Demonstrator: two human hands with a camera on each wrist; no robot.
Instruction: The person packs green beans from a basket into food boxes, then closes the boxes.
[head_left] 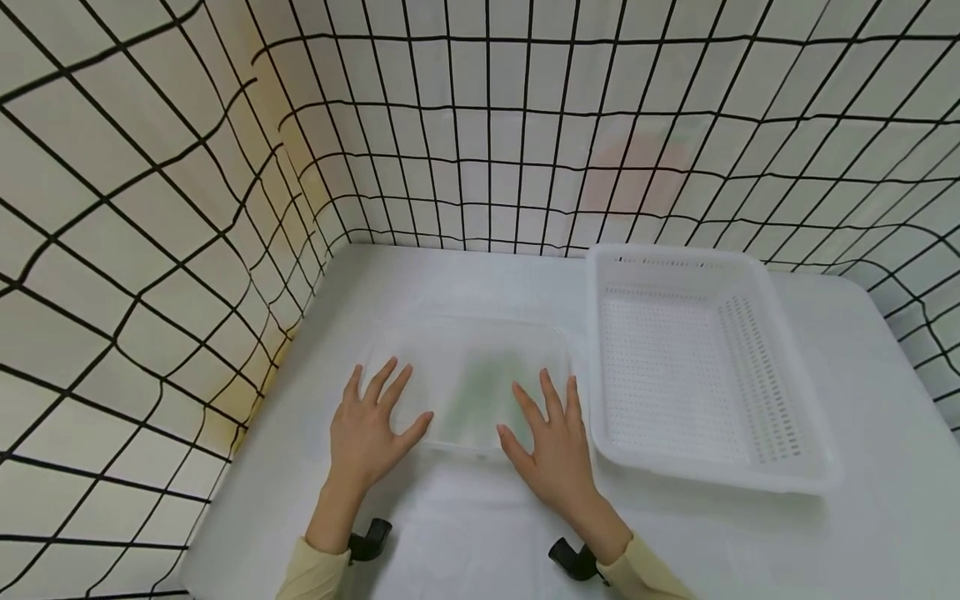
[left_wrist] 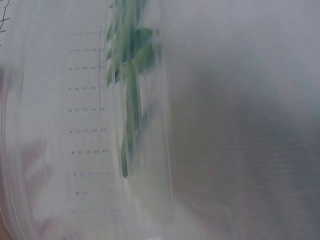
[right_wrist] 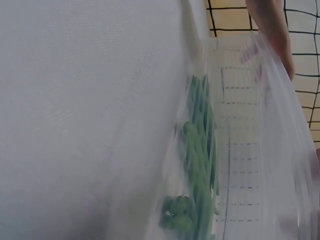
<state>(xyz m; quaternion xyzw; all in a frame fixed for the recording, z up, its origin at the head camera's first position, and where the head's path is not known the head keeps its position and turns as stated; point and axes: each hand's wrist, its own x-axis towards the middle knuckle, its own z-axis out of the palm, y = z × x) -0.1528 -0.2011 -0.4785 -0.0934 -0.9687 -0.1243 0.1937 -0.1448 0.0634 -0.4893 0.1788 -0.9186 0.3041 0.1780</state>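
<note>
A clear plastic box with a frosted, see-through lid (head_left: 468, 350) sits on the white table. Through its side show long green pieces (right_wrist: 200, 155), some slender and straight and others rounded; the left wrist view shows the green pieces (left_wrist: 131, 95) too. My left hand (head_left: 366, 439), fingers spread, lies at the lid's left edge. At the right edge is my right hand (head_left: 557, 457), its fingers straight and splayed and its thumb pointing inward. Neither hand grips anything. In the head view the contents appear only as a blurred green patch under the lid.
A white perforated basket (head_left: 667, 375) stands right of the box, close to my right hand. Black wire mesh (head_left: 487, 158) rises along the back and both sides of the table (head_left: 480, 533). Small black cameras, such as the left one (head_left: 370, 540), hang under my wrists.
</note>
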